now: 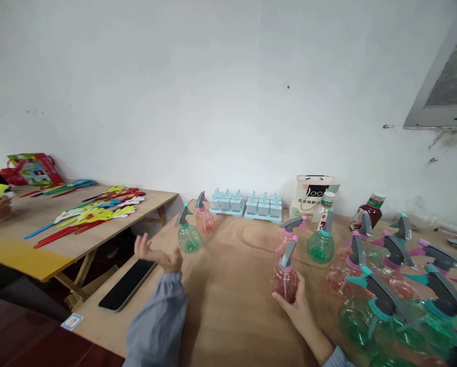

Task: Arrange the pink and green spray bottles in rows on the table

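- Wooden tabletop (232, 285): bare stretch noted between the two hands.
- Bottle group (383, 297): spray bottles, pink and green, crowded on the right, beyond the right hand from the left.
- Left hand (159, 255): spread wide, palm turned up, nothing seen in it. Just beside a green bottle (190, 239); contact cannot be confirmed.
- Right hand (299, 305): wrapped around the lower body of a pink bottle (281, 281), thumb on the near side.
- Pink bottle: located in the right hand, between the left hand and the bottle group. It lies to the right of the left hand, well apart; the right is the nearer hand. Long axis close to upright. Whether the base touches the table cannot be determined.
- Spray head (288, 255): slants up and away from the wearer.
- Pink nozzle tip (294, 239): points toward the wall, slightly right.
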Tool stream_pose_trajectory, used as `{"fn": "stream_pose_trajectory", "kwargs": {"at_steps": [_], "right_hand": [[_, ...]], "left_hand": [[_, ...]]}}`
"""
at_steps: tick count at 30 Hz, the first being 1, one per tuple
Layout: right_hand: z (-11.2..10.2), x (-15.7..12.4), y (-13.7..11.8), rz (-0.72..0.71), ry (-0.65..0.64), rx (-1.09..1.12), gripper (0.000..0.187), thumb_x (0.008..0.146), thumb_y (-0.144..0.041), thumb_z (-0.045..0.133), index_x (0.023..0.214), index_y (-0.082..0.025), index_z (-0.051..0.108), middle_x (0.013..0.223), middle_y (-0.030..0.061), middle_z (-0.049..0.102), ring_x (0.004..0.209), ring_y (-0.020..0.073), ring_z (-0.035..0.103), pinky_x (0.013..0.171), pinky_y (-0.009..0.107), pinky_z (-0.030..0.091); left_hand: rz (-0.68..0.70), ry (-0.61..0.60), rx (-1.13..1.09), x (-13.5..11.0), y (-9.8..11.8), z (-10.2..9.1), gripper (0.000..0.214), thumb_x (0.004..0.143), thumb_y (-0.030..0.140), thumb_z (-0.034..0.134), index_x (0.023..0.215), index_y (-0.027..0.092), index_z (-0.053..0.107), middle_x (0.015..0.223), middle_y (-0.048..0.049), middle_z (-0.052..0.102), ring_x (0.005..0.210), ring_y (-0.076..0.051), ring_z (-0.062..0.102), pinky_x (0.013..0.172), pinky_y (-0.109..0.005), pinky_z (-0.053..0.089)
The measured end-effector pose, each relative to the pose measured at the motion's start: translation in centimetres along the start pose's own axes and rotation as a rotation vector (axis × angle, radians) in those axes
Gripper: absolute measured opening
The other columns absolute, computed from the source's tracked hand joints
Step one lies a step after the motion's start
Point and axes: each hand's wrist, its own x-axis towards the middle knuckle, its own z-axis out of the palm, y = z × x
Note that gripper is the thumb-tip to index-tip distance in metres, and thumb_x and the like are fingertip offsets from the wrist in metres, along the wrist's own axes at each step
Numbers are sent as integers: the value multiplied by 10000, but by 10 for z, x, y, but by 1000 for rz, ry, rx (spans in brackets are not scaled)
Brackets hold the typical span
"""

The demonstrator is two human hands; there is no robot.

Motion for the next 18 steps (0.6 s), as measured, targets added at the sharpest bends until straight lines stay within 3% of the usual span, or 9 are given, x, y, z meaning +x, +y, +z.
{"fn": "stream_pose_trajectory", "kwargs": {"at_steps": [1,2,4,6,8,11,13,15,18], "right_hand": [[2,-2,0,-9,-33,3,881,732,-537,778,1423,-224,331,1403,167,550,1307,348,558,1104,546,433],[5,-5,-2,-25,-71,8,897,734,-540,776,1441,-227,322,1404,163,551,1310,345,558,1107,542,432],[12,-11,-6,-75,-171,16,932,734,-552,779,1472,-229,311,1425,164,534,1330,340,544,1122,535,420],[16,-17,-10,-144,-270,4,958,734,-581,781,1492,-222,317,1459,180,501,1364,345,511,1142,537,399],[18,-23,-13,-228,-338,-36,1000,709,-646,782,1500,-218,346,1468,192,493,1374,368,491,1151,557,381],[16,-22,-13,-359,-368,-92,1052,684,-780,711,1497,-197,388,1435,206,520,1351,403,496,1135,585,387],[15,-10,-14,-388,-201,-98,969,801,-787,573,1518,-177,339,1459,214,489,1382,389,464,1134,589,386],[16,13,-17,-348,102,-135,849,911,-700,481,1535,-167,266,1505,222,423,1427,362,406,1150,603,355],[18,58,-20,-281,476,-241,938,845,-737,551,1500,-124,277,1499,275,395,1413,393,379,1146,645,318]], "left_hand": [[158,137,-65,-15,17,1,1047,670,898,542,1413,182,362,1433,-201,445,1436,-453,348,1155,-661,311],[296,161,-140,-31,37,4,1059,636,878,600,1434,222,367,1403,-173,483,1377,-445,434,1131,-662,347],[371,-271,-227,-63,82,17,1079,604,761,753,1488,267,378,1405,-155,524,1322,-419,515,1115,-624,402],[208,-700,-284,-89,123,33,1260,558,694,838,1578,235,258,1514,-202,453,1388,-436,461,1150,-615,379],[45,-901,-348,-106,152,48,1120,663,607,825,1571,227,292,1519,-194,472,1374,-402,494,1126,-573,425],[-122,-1024,-427,-115,168,59,728,789,472,755,1423,209,516,1330,-142,644,1182,-312,642,1051,-476,502],[-250,-1002,-487,-113,165,58,594,807,446,732,1330,202,592,1199,-115,698,1011,-257,693,982,-438,541],[-403,-952,-577,-106,160,54,582,792,465,747,1299,209,618,1157,-104,705,982,-244,694,977,-437,541],[-622,-884,-732,-94,154,47,658,723,516,807,1287,220,641,1163,-101,713,1152,-284,648,1092,-474,459]]}}
